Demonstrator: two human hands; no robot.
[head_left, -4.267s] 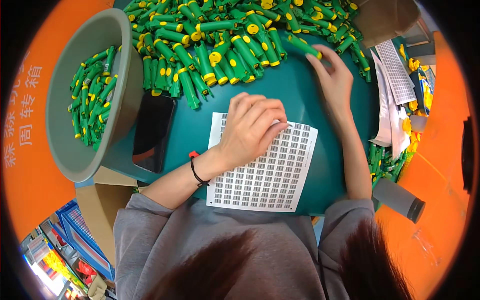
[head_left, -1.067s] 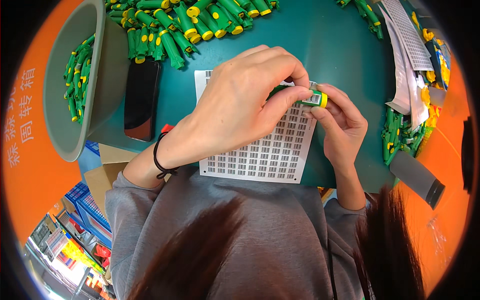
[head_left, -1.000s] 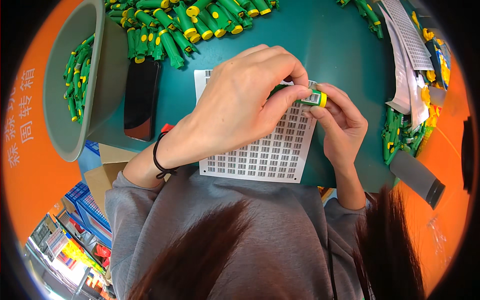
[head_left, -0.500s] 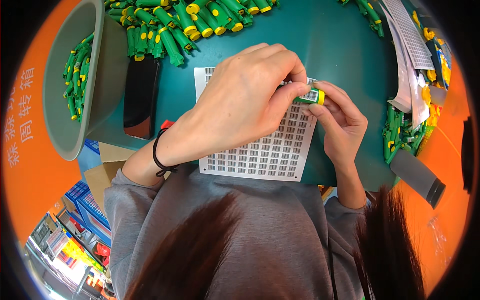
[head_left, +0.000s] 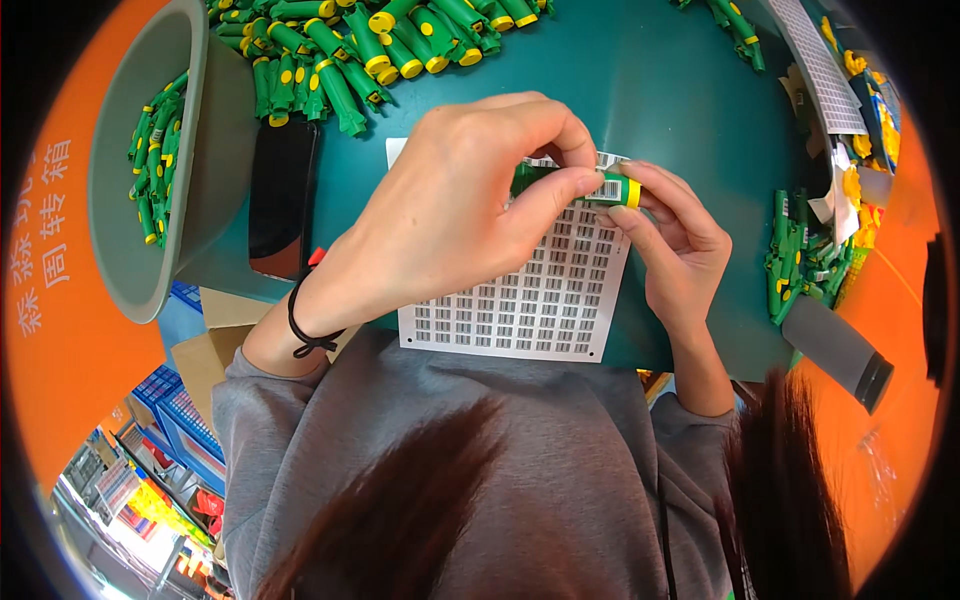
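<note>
Between my two hands lies a small green tube with a yellow end (head_left: 634,193), held crosswise above a sheet of barcode stickers (head_left: 510,310). A white barcode label (head_left: 606,190) sits on the tube's side near that yellow end. My left hand (head_left: 475,190) is closed on the tube's left part, thumb and forefinger pinching beside the label. My right hand (head_left: 682,235) grips the yellow end between thumb and fingers. The tube's far left end is partly covered by my left hand. The sticker sheet lies flat, its upper part partly hidden by my hands.
Several green tubes with yellow ends (head_left: 410,45) are heaped at the back. A grey-green tub (head_left: 197,150) with more tubes stands left, beside a black phone (head_left: 282,200). At the right lie more green tubes (head_left: 787,255), another sticker sheet (head_left: 815,60) and a grey cylinder (head_left: 838,355).
My left hand has shifted slightly left along the tube, so more of its green body and the label show. My right hand has barely moved. White sheets at the right edge have shifted.
</note>
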